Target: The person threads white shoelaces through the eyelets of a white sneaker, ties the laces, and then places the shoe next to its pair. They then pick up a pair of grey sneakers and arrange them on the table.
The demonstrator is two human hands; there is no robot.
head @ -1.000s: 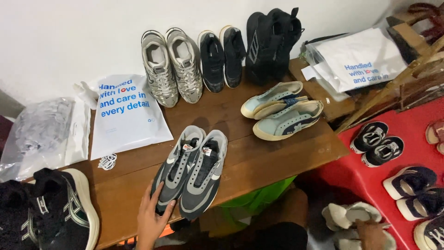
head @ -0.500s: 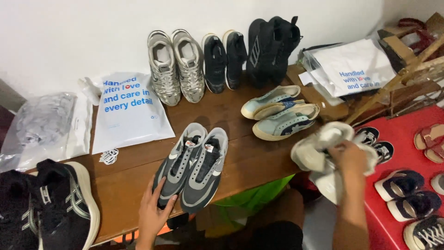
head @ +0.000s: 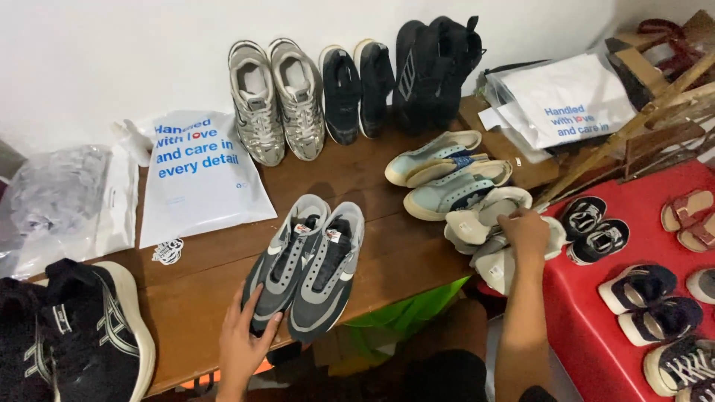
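Your left hand (head: 242,344) sat nearest you, at the front edge of the tabletop (head: 387,257). Its fingers (head: 257,327) were spread flat and loose against the heel of the grey sneaker pair (head: 309,269): touching, not gripping. That pair lay soles down, side by side, long axis running from the heels at your left fingers up and to the right, toes pointing toward the wall (head: 112,52). So the pair extended directly away from that hand, and the left was the nearer one to it by far.

Your right hand (head: 525,231) was further out, at the right end of the tabletop, over the gap beside the red surface (head: 596,327). It held the cream shoe pair (head: 488,234), fingers curled down over the upper shoe's collar; how tightly they closed I couldn't tell, since the hand's back hid the fingertips. Those shoes were stacked, long axis roughly crosswise, toes toward the left, just off the tabletop's corner and not resting on it as far as I could see.

Just beyond them lay the pale blue shoes (head: 447,175) on the tabletop, near but apart from the cream pair. Far row against the wall: silver trainers (head: 275,100), dark slip-ons (head: 357,89), black high-tops (head: 436,67). A white printed bag (head: 197,175) lay left of the grey pair, well apart from both hands.
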